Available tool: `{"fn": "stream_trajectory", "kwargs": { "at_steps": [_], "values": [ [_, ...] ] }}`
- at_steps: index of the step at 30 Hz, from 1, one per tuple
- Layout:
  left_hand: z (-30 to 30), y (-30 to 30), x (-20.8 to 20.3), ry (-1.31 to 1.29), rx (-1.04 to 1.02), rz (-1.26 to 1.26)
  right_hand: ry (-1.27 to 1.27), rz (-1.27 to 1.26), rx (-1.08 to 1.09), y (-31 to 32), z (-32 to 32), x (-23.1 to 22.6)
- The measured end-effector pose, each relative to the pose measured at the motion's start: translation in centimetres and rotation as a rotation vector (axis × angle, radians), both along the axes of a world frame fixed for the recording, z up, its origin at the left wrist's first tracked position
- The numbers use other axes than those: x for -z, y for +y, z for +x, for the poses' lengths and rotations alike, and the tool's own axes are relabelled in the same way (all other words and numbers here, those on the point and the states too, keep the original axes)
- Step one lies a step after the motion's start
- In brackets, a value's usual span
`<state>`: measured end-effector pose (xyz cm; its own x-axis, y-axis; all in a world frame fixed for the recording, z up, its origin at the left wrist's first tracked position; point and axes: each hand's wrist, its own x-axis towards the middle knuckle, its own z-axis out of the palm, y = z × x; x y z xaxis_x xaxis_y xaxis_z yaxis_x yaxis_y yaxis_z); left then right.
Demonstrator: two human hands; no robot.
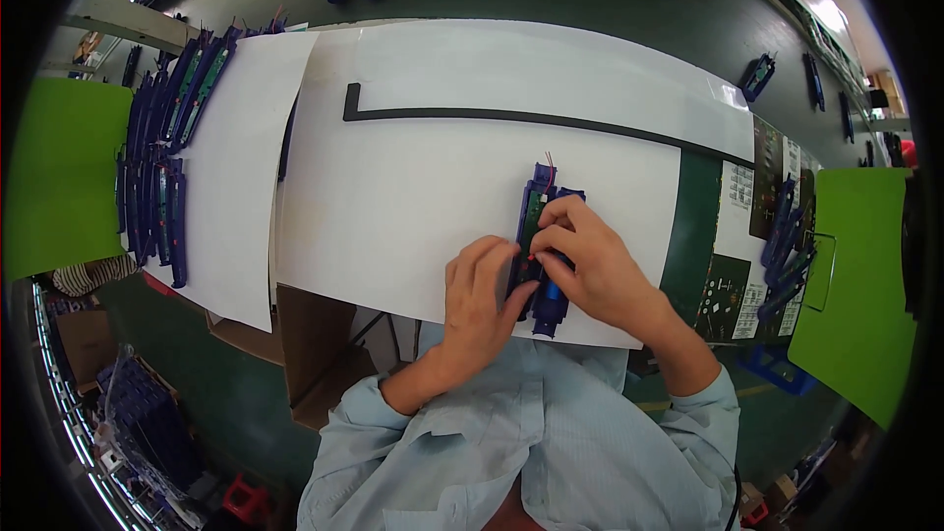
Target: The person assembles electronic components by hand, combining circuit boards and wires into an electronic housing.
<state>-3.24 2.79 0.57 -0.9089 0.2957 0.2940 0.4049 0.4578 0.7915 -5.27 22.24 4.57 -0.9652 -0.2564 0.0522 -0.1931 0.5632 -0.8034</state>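
In front of me on the white work surface lies a long blue plastic housing (541,175) with a narrow green circuit board (532,211) in it. Thin red and dark wires stick up from its far end. Close along its right side is a second blue piece (551,311), partly under my right hand. My left hand (477,287) grips the board-bearing housing from the left, fingers and thumb at its near half. My right hand (593,261) reaches over from the right, its fingertips pinched at the board near a tiny red spot; whatever they hold is hidden.
A black L-shaped strip (521,118) crosses the white sheet beyond my hands. Rows of similar blue housings (147,177) lie far left; several more (784,251) sit at right. Green panels (64,177) flank both sides. An open cardboard box (320,344) stands below the front edge.
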Motion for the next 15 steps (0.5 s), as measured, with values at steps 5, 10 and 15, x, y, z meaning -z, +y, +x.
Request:
{"fn": "stream_trajectory", "kwargs": {
  "at_steps": [5,10,15],
  "values": [
    [-0.27,0.08,-0.4,-0.124,0.033,-0.139,-0.075,0.1,-0.078,0.18,-0.47,-0.11],
    [-0.32,0.11,-0.11,-0.117,0.035,-0.139,-0.04,0.152,-0.125,0.07,-0.66,-0.24],
    [-0.26,0.1,-0.05,-0.112,0.056,-0.107,0.035,0.246,-0.162,-0.3,-0.49,-0.87]
  ]
}}
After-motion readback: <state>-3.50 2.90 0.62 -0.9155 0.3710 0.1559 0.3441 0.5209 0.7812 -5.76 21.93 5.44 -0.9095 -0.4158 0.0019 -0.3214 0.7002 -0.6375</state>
